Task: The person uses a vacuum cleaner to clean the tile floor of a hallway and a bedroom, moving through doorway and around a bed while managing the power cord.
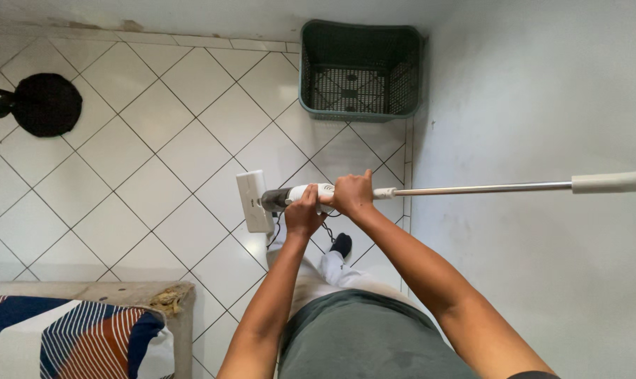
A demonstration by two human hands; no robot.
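Observation:
I hold a white stick vacuum cleaner (300, 194) level in front of me, above the tiled floor. Its flat white floor head (252, 201) points left and its metal tube (472, 189) runs right to a pale handle grip (613, 181) near the wall. My left hand (304, 213) is closed on the grey and white body just behind the head. My right hand (353, 194) grips the body where the tube starts. A dark cord hangs below my hands.
A green plastic basket (361, 69) stands in the far corner against the grey wall (535, 105). A round black stand base (45, 104) sits on the white diagonal tiles at left. A patterned cushion (72, 337) on a concrete ledge lies lower left. My foot (341, 245) is under the vacuum.

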